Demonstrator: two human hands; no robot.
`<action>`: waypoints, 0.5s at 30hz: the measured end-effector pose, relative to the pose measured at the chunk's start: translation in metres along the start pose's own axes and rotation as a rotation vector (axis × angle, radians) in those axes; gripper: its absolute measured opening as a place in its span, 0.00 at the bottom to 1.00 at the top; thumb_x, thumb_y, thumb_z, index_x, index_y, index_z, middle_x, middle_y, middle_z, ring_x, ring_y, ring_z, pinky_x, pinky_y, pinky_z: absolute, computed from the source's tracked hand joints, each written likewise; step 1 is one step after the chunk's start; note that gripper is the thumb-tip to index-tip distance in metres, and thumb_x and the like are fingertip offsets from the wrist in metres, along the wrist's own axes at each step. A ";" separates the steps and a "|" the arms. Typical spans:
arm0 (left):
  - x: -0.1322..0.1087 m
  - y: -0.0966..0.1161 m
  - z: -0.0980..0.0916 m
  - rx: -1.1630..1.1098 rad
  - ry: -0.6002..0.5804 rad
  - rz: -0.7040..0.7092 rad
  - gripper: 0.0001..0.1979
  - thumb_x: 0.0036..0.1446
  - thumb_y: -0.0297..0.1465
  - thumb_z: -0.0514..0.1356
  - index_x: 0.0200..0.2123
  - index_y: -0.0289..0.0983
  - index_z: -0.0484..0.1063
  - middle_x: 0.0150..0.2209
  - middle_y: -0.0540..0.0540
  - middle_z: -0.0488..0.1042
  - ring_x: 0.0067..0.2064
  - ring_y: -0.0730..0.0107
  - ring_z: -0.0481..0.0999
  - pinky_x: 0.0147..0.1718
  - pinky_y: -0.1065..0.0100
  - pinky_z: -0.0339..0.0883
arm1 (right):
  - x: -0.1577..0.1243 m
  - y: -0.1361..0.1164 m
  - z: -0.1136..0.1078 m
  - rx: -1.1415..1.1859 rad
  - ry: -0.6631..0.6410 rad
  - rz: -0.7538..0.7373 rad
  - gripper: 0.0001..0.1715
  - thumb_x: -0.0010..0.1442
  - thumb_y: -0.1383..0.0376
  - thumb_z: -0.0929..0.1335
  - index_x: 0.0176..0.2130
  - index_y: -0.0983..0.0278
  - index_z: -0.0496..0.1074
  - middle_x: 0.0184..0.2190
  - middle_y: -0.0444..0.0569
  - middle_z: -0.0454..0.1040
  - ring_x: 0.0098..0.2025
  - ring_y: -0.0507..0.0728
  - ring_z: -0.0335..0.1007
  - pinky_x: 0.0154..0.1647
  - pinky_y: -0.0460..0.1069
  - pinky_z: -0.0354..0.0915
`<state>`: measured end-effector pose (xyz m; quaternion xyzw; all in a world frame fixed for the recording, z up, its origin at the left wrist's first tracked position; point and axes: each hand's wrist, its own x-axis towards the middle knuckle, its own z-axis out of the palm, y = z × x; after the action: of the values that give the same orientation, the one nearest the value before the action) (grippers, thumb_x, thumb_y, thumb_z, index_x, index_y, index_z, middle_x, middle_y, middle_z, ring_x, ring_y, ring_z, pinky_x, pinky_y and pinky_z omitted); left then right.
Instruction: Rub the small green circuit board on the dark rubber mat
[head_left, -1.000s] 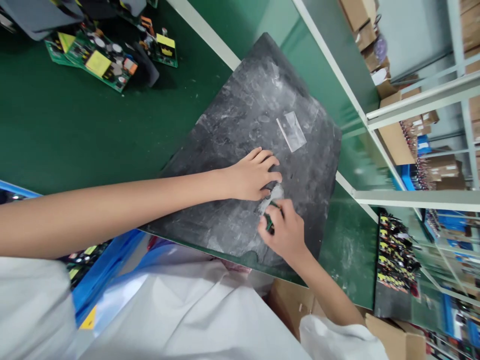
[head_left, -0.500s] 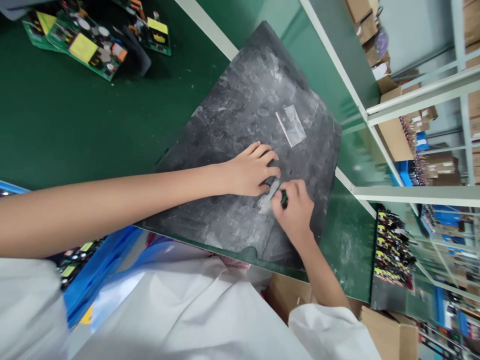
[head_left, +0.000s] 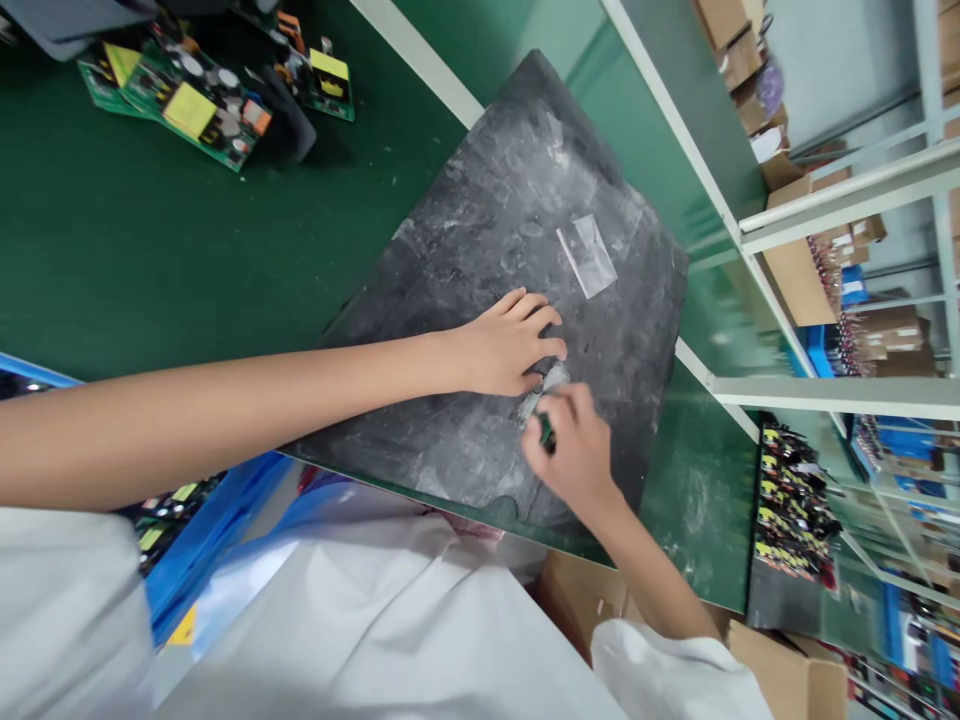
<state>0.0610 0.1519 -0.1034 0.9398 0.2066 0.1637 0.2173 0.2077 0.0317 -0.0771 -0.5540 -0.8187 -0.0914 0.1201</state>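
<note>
A dark, scuffed mat (head_left: 450, 270) lies across the green table. My left hand (head_left: 510, 342) rests on it with fingers spread, holding nothing. Just beside its thumb is a whitish, powdery patch (head_left: 556, 376) on the mat. My right hand (head_left: 574, 440) is curled round a small green item (head_left: 546, 430), mostly hidden by the fingers, at the lower edge of that patch. Farther up the mat lies a small clear plastic piece (head_left: 592, 258), touched by neither hand.
Green circuit boards (head_left: 214, 120) with yellow-topped parts lie at the upper left. More boards (head_left: 795, 500) stand at the right. A blue bin (head_left: 184, 550) and an open cardboard box (head_left: 784, 670) are below the table edge. White frame bars (head_left: 832, 392) cross the right side.
My right hand has moved a little down and left across the mat with the green item. My left hand keeps its place on the mat; the whole view has shifted slightly.
</note>
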 end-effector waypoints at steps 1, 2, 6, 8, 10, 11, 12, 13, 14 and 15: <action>0.000 0.000 0.000 -0.002 -0.001 0.000 0.18 0.54 0.34 0.58 0.50 0.40 0.68 0.58 0.38 0.59 0.63 0.44 0.51 0.60 0.45 0.44 | -0.001 -0.002 -0.001 0.016 -0.021 -0.064 0.08 0.62 0.64 0.59 0.35 0.63 0.65 0.33 0.50 0.63 0.29 0.55 0.62 0.24 0.47 0.60; -0.001 0.000 0.001 -0.002 0.000 -0.003 0.19 0.55 0.34 0.58 0.50 0.40 0.68 0.58 0.38 0.59 0.63 0.44 0.51 0.60 0.45 0.44 | -0.001 -0.003 -0.001 0.026 -0.028 -0.094 0.08 0.62 0.64 0.59 0.35 0.63 0.65 0.33 0.50 0.63 0.29 0.55 0.62 0.24 0.47 0.60; -0.001 0.000 0.002 0.005 0.020 -0.005 0.19 0.54 0.34 0.58 0.50 0.39 0.69 0.58 0.37 0.59 0.62 0.43 0.51 0.61 0.45 0.42 | 0.005 0.007 0.002 0.011 0.037 0.100 0.08 0.63 0.64 0.58 0.36 0.64 0.64 0.34 0.50 0.63 0.32 0.57 0.64 0.25 0.48 0.61; 0.000 0.000 0.001 0.004 0.015 -0.001 0.19 0.54 0.34 0.58 0.50 0.38 0.69 0.58 0.37 0.59 0.62 0.43 0.51 0.61 0.45 0.43 | 0.009 0.012 0.001 -0.032 0.008 0.144 0.10 0.64 0.61 0.59 0.38 0.64 0.64 0.36 0.52 0.61 0.33 0.58 0.64 0.24 0.48 0.61; 0.000 -0.001 0.000 0.001 0.003 0.001 0.19 0.54 0.34 0.58 0.49 0.38 0.69 0.58 0.37 0.59 0.62 0.43 0.51 0.61 0.45 0.43 | 0.011 0.011 -0.003 -0.048 -0.073 0.132 0.13 0.65 0.58 0.60 0.41 0.65 0.63 0.38 0.54 0.60 0.35 0.59 0.63 0.25 0.49 0.62; 0.000 -0.001 0.000 0.001 0.000 0.000 0.19 0.54 0.34 0.58 0.50 0.38 0.69 0.58 0.37 0.59 0.62 0.43 0.51 0.60 0.44 0.44 | 0.011 0.010 -0.006 -0.024 -0.112 0.125 0.14 0.65 0.58 0.60 0.43 0.65 0.63 0.40 0.55 0.59 0.36 0.60 0.63 0.27 0.50 0.64; 0.000 -0.001 -0.001 0.002 -0.002 -0.001 0.19 0.54 0.34 0.58 0.50 0.38 0.69 0.58 0.37 0.59 0.62 0.43 0.51 0.60 0.44 0.44 | 0.012 0.010 -0.010 0.023 -0.142 0.126 0.14 0.65 0.58 0.60 0.44 0.65 0.62 0.40 0.55 0.58 0.37 0.60 0.63 0.30 0.51 0.65; 0.000 -0.001 -0.001 0.004 -0.004 -0.003 0.19 0.54 0.34 0.58 0.50 0.39 0.69 0.58 0.37 0.59 0.62 0.43 0.51 0.60 0.44 0.44 | 0.012 0.009 -0.014 0.083 -0.166 0.133 0.13 0.65 0.58 0.60 0.44 0.65 0.61 0.41 0.55 0.57 0.39 0.61 0.63 0.33 0.52 0.66; 0.000 -0.001 -0.001 0.006 -0.007 -0.005 0.19 0.54 0.34 0.58 0.50 0.39 0.69 0.58 0.37 0.59 0.62 0.43 0.51 0.60 0.45 0.43 | 0.013 0.009 -0.017 0.140 -0.187 0.143 0.13 0.64 0.59 0.60 0.45 0.66 0.60 0.41 0.55 0.57 0.40 0.61 0.62 0.35 0.53 0.67; 0.000 -0.001 -0.001 0.006 -0.011 -0.004 0.19 0.54 0.34 0.58 0.50 0.39 0.69 0.58 0.37 0.59 0.62 0.43 0.51 0.61 0.45 0.43 | 0.013 0.010 -0.020 0.184 -0.205 0.149 0.13 0.64 0.60 0.61 0.46 0.66 0.59 0.41 0.55 0.57 0.41 0.61 0.62 0.37 0.54 0.67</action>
<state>0.0599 0.1529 -0.1027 0.9409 0.2079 0.1576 0.2158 0.2140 0.0413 -0.0541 -0.6065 -0.7881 0.0502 0.0928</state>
